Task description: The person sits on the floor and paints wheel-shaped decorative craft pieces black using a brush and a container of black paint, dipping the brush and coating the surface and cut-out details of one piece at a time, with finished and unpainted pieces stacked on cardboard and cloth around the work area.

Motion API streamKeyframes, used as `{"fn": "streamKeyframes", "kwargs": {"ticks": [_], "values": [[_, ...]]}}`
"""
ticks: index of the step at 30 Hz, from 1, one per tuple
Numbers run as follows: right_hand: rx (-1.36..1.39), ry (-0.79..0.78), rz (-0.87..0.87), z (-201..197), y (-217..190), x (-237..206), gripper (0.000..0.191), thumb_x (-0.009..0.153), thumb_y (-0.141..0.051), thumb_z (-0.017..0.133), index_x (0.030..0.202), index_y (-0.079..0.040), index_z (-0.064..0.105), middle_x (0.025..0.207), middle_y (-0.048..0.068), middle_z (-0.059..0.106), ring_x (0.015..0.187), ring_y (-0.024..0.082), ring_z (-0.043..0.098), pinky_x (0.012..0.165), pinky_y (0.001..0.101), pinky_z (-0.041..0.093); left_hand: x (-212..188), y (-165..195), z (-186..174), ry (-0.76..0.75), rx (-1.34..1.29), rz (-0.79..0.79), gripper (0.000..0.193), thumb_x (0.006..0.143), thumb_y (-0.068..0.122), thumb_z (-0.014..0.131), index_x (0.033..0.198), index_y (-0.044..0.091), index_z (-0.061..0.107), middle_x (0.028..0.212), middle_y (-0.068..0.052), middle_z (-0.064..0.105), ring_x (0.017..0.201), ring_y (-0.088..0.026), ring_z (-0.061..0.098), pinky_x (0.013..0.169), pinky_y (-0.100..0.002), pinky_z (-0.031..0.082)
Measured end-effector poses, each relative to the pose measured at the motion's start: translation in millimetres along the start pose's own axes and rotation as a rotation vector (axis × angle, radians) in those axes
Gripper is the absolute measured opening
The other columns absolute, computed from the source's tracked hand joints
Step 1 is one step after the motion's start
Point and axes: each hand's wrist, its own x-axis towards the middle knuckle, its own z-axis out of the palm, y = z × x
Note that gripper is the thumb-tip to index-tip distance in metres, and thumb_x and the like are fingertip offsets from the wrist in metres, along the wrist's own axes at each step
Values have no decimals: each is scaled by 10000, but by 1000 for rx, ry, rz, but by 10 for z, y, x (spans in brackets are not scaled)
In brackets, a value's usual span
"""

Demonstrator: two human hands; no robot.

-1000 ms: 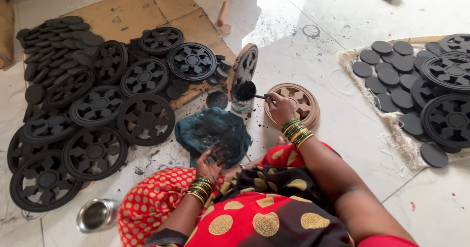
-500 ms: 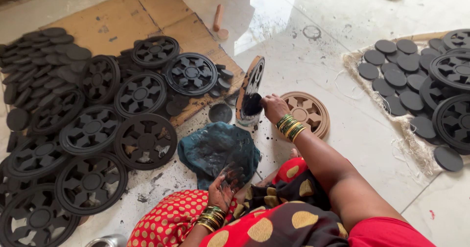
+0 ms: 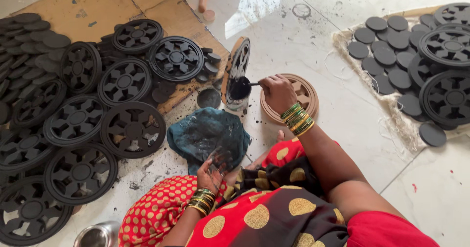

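Here the right hand grips a brush over the black tin; the left hand clutches teal cloth.

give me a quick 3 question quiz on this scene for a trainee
1. True or false: the right hand holds a brush over the small paint tin.
2. What lies flat on the floor just beyond the right hand? A) a black painted wheel disc B) an unpainted brown wheel disc C) a steel bowl
3. What does the left hand touch?

Key
1. True; the brush handle runs from the fingers to the black-filled tin.
2. B, the unpainted brown wheel disc.
3. The paint-stained teal cloth lying on the floor in front of the person's lap.
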Motion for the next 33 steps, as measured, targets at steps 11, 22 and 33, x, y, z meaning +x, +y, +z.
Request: {"fn": "streamKeyframes", "kwargs": {"ticks": [11, 22, 33], "values": [[-159, -140, 121, 35, -97, -423, 98, 884, -135, 658, 932, -68, 711, 890, 106, 699, 916, 309, 669, 807, 438, 538, -301, 12, 181, 60, 53, 4, 523, 941, 245, 439, 1425, 79, 543, 1307, -161, 661, 1069, -311, 667, 959, -502, 519], [-329, -193, 141, -26, -272, -568, 161, 866, -205, 648, 973, -112, 724, 1008, 83, 674, 1025, 269, 646, 816, 431, 543, -455, 16, 260, 14, 72, 4, 521, 942, 247, 459, 1430, 87, 548, 1293, -173, 665, 1059, -313, 665, 947, -493, 537], [-255, -165, 151, -12, -38, -578, 138, 828, -208, 678, 911, -106, 722, 974, 107, 671, 1010, 297, 656, 836, 442, 548, -440, 24, 389, 90, 120, -11, 482, 922, 265, 514, 1382, 146, 599, 1257, -111, 694, 996, -251, 662, 831, -440, 541]]}}
